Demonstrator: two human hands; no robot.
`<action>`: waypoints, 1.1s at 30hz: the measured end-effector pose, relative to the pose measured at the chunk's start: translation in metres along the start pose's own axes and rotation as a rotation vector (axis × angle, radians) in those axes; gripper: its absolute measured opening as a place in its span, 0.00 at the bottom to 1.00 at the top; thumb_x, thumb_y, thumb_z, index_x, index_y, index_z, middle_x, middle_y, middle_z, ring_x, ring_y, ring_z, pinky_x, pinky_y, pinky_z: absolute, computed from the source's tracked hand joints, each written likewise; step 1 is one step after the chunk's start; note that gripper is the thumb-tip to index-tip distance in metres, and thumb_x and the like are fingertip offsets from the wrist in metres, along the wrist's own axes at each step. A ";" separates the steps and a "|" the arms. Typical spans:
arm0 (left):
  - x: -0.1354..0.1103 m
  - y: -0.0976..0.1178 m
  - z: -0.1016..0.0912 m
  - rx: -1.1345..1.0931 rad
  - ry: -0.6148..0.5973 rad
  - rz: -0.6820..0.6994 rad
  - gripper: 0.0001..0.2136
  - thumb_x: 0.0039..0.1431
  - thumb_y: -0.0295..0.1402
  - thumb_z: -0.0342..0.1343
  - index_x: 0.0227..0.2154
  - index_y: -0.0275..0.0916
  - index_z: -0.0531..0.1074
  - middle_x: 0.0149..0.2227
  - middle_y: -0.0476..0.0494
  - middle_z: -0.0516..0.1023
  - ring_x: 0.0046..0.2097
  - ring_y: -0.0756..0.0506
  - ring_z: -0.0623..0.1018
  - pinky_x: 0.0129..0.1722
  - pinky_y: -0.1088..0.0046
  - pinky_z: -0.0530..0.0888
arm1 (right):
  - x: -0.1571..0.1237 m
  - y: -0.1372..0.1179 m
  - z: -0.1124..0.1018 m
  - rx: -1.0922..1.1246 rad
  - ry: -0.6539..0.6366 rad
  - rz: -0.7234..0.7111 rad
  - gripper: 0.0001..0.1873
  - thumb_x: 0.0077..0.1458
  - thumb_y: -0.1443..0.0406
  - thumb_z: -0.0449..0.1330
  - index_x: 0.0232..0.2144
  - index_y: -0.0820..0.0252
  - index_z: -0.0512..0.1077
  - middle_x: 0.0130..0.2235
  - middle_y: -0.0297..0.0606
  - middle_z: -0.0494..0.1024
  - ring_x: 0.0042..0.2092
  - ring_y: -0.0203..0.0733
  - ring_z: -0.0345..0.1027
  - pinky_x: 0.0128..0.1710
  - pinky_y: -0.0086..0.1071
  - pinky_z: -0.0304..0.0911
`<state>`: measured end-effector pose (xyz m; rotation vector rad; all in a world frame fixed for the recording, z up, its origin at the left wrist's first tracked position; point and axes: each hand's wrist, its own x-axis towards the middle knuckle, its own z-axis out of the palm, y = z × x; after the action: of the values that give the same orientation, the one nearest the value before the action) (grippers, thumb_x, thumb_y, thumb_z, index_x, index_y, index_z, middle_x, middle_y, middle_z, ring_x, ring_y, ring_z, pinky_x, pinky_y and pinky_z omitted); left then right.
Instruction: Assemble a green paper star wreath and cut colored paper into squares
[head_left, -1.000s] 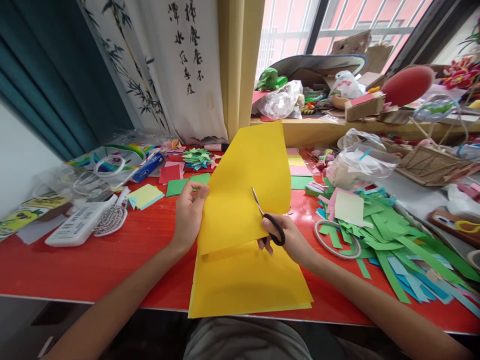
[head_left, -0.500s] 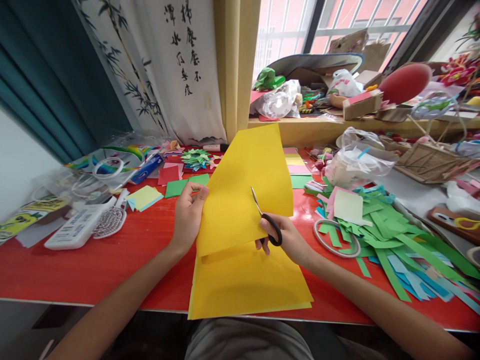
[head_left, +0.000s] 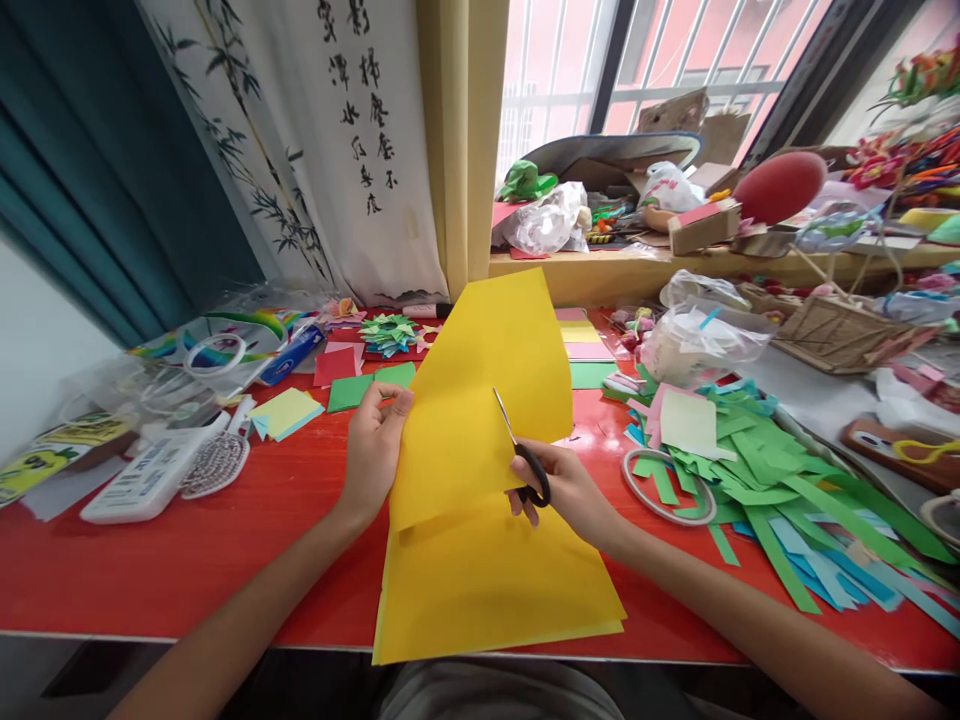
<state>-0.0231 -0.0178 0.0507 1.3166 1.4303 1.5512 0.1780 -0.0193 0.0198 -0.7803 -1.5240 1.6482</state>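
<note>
My left hand (head_left: 377, 445) pinches the left edge of a yellow paper sheet (head_left: 487, 345), thumb on top. The sheet is raised and slants away from me. In my right hand (head_left: 571, 497) is a pair of scissors (head_left: 535, 474) with black handles, fingers through the loops. One slim metal blade shows on top of the sheet, pointing up and away; the other blade is hidden, seemingly under the paper. Beneath, more yellow paper (head_left: 499, 600) lies at the table's front edge, with a paler yellow edge showing under it.
On the red table (head_left: 300, 560), green and blue paper strips (head_left: 765, 465) pile up at right beside a tape roll (head_left: 670, 487). Coloured paper squares (head_left: 289, 412) and a white box (head_left: 146, 475) lie left. A plastic bag (head_left: 701, 340) stands back right.
The view has tilted slightly, so everything sits a little lower. The scissors and the raised sheet have shifted slightly left in the picture; both hands keep their holds.
</note>
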 end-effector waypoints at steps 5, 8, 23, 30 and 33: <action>-0.001 0.000 -0.001 -0.003 -0.005 -0.019 0.11 0.54 0.44 0.53 0.30 0.42 0.63 0.20 0.54 0.65 0.18 0.54 0.63 0.14 0.81 0.60 | 0.000 0.004 0.001 0.026 0.018 0.000 0.19 0.51 0.52 0.57 0.27 0.62 0.61 0.21 0.30 0.63 0.21 0.33 0.66 0.14 0.23 0.57; -0.004 -0.001 0.000 -0.024 -0.032 -0.059 0.12 0.54 0.45 0.53 0.30 0.42 0.63 0.20 0.53 0.66 0.17 0.53 0.64 0.14 0.80 0.60 | 0.000 0.005 -0.001 0.017 0.024 -0.021 0.19 0.52 0.52 0.56 0.25 0.62 0.60 0.21 0.29 0.63 0.20 0.31 0.64 0.16 0.24 0.57; -0.010 -0.001 0.004 -0.061 -0.061 -0.097 0.12 0.53 0.45 0.53 0.30 0.42 0.63 0.21 0.53 0.67 0.18 0.53 0.66 0.15 0.80 0.62 | 0.001 0.007 -0.007 -0.039 0.048 -0.046 0.20 0.53 0.51 0.54 0.23 0.61 0.58 0.20 0.27 0.56 0.18 0.27 0.56 0.16 0.24 0.53; -0.011 0.004 0.004 -0.075 -0.065 -0.102 0.11 0.53 0.44 0.53 0.30 0.42 0.63 0.25 0.52 0.68 0.20 0.53 0.67 0.16 0.79 0.63 | -0.002 0.004 -0.004 -0.070 0.064 -0.049 0.19 0.53 0.51 0.55 0.24 0.61 0.59 0.22 0.27 0.53 0.18 0.26 0.55 0.16 0.24 0.56; -0.011 0.004 0.004 -0.077 -0.067 -0.101 0.12 0.53 0.44 0.53 0.30 0.41 0.63 0.24 0.52 0.69 0.19 0.52 0.67 0.15 0.79 0.63 | -0.001 0.003 -0.003 -0.043 0.056 -0.048 0.19 0.52 0.51 0.55 0.25 0.61 0.60 0.22 0.27 0.54 0.19 0.27 0.55 0.16 0.24 0.57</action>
<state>-0.0155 -0.0278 0.0514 1.2204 1.3609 1.4684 0.1810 -0.0188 0.0160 -0.8004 -1.5315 1.5504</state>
